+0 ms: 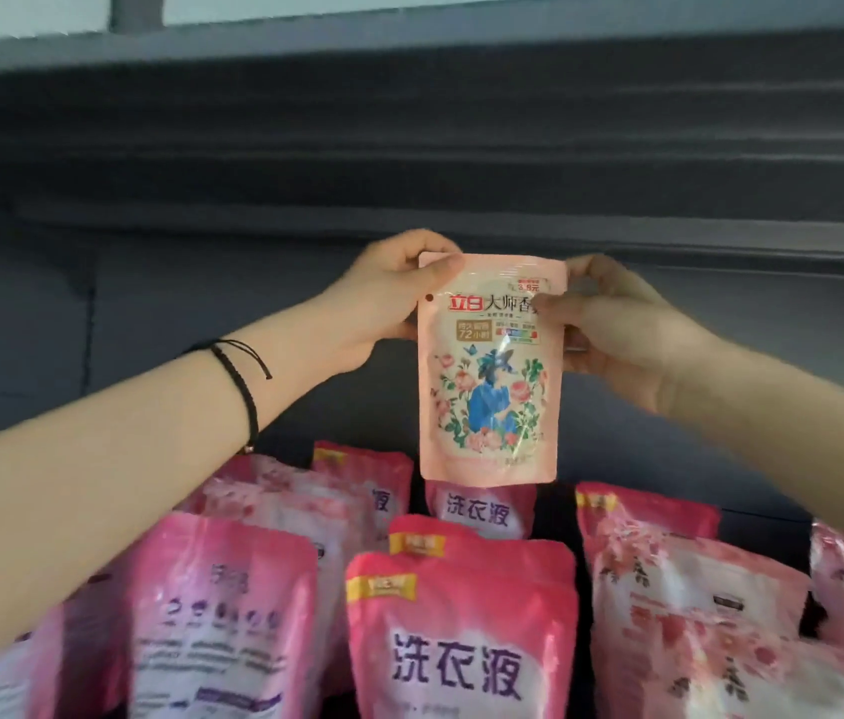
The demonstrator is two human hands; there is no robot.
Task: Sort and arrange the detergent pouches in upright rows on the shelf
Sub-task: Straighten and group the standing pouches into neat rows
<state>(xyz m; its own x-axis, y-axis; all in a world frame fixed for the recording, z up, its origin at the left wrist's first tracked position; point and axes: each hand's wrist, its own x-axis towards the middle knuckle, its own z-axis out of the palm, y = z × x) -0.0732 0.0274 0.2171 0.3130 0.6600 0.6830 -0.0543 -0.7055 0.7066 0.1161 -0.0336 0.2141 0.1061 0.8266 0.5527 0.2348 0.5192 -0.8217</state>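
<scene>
Magenta pouches (461,640) marked 洗衣液 stand in rows nearest the camera. Above them, upright in mid-air, is a pale pink pouch (487,386) labelled 立白 and 72小时. The left hand (383,298) and right hand (622,329) pinch its upper corners. Behind is a dark shelf panel (409,147).

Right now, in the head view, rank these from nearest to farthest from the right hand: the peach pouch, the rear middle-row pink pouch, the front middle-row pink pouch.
1. The peach pouch: gripped at its right edge by the right hand.
2. The rear middle-row pink pouch: below-left, just under the peach pouch.
3. The front middle-row pink pouch: lowest in view, at the front.
</scene>
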